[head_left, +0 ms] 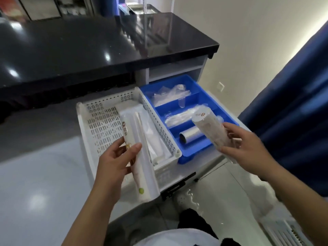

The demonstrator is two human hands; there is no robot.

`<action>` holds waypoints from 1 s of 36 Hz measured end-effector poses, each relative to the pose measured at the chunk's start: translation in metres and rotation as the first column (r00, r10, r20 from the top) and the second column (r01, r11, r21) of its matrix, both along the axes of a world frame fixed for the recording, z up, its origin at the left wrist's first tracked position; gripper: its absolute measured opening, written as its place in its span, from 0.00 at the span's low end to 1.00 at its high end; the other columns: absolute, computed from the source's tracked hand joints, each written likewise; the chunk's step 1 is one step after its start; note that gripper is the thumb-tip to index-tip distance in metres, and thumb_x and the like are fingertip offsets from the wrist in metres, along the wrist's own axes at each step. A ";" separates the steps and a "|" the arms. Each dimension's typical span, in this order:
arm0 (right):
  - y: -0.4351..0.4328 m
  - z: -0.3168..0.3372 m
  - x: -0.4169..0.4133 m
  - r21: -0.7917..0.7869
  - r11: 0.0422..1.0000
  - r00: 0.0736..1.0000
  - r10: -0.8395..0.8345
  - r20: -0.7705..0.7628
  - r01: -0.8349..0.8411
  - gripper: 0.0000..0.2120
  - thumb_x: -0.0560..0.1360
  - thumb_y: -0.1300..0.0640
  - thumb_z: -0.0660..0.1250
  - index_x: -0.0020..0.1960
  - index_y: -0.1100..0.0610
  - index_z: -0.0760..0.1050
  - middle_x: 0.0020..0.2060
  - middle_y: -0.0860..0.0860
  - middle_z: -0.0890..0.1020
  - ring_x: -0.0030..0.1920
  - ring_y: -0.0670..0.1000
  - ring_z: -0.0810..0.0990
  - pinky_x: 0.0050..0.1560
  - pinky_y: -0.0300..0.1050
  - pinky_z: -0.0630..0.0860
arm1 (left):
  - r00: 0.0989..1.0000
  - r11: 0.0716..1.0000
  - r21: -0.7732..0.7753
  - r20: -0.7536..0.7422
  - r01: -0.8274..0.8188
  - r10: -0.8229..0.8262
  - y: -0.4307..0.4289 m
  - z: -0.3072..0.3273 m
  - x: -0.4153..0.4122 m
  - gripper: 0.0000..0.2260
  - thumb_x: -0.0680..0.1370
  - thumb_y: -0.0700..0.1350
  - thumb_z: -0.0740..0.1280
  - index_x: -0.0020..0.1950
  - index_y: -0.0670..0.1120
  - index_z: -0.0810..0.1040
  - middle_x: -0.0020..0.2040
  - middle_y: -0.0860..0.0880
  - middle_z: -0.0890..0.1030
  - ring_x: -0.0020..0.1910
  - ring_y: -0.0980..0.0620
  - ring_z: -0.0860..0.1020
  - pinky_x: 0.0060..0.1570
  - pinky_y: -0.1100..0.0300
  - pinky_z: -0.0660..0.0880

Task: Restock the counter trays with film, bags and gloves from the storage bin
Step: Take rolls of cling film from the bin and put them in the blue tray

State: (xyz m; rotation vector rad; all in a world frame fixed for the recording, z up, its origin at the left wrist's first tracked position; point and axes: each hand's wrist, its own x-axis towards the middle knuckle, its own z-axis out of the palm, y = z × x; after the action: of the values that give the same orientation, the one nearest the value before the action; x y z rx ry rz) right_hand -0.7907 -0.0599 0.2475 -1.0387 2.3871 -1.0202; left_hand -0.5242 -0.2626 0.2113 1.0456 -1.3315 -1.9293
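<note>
While both trays sit side by side under the black counter (88,50), a long white film box (132,125) is gripped by the left hand (113,162), thumb and fingers curled round it, over the white perforated tray (99,125). A wrapped roll (209,130) is held in the curled fingers of the right hand (248,150), above the blue tray (191,155) on the right. A silver roll (190,136) lies in its near compartment, clear bags (168,95) in the far one.

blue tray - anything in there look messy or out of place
Mostly tidy. The blue tray has one odd spot: loose clear bags lie crumpled in the far compartment, and one piece hangs over the divider into the middle one.
</note>
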 end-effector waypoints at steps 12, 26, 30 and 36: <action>-0.071 -0.006 -0.133 0.539 0.669 0.747 0.656 -0.107 -0.511 0.28 0.71 0.55 0.72 0.67 0.38 0.68 0.56 0.39 0.73 0.58 0.48 0.73 0.57 0.50 0.73 | 0.979 0.983 -0.023 0.090 -0.182 0.184 -0.017 0.007 -0.076 0.26 0.64 0.56 0.77 0.60 0.52 0.82 0.51 0.49 0.86 0.49 0.50 0.85 0.41 0.54 0.82; -0.097 -0.044 -0.176 0.637 0.343 0.547 0.824 0.149 -0.690 0.16 0.74 0.39 0.63 0.58 0.42 0.77 0.55 0.40 0.80 0.52 0.45 0.78 0.53 0.43 0.76 | 0.884 0.896 -0.068 0.147 -0.438 0.444 0.009 0.011 -0.117 0.17 0.75 0.48 0.72 0.63 0.47 0.79 0.57 0.41 0.82 0.53 0.45 0.81 0.43 0.52 0.81; -0.087 -0.054 -0.171 0.581 0.365 0.508 0.855 0.099 -0.727 0.18 0.73 0.35 0.62 0.54 0.46 0.77 0.52 0.42 0.78 0.52 0.48 0.78 0.53 0.49 0.76 | 0.867 0.882 -0.077 0.161 -0.466 0.472 0.018 0.014 -0.122 0.15 0.74 0.49 0.73 0.60 0.48 0.81 0.59 0.38 0.80 0.54 0.43 0.81 0.43 0.51 0.81; -0.077 -0.061 -0.174 0.520 0.425 0.538 0.839 0.081 -0.741 0.28 0.72 0.31 0.60 0.66 0.44 0.74 0.63 0.42 0.74 0.60 0.48 0.75 0.58 0.48 0.75 | 0.868 0.887 -0.146 0.185 -0.439 0.460 0.023 0.018 -0.133 0.18 0.72 0.50 0.75 0.61 0.49 0.81 0.49 0.47 0.83 0.48 0.49 0.81 0.41 0.53 0.81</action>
State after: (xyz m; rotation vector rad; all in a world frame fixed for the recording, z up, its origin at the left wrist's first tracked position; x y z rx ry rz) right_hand -0.9646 -0.1366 0.1867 -1.8161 1.6803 0.0791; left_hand -0.6568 -0.2400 0.2289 1.4034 -1.1485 -1.4193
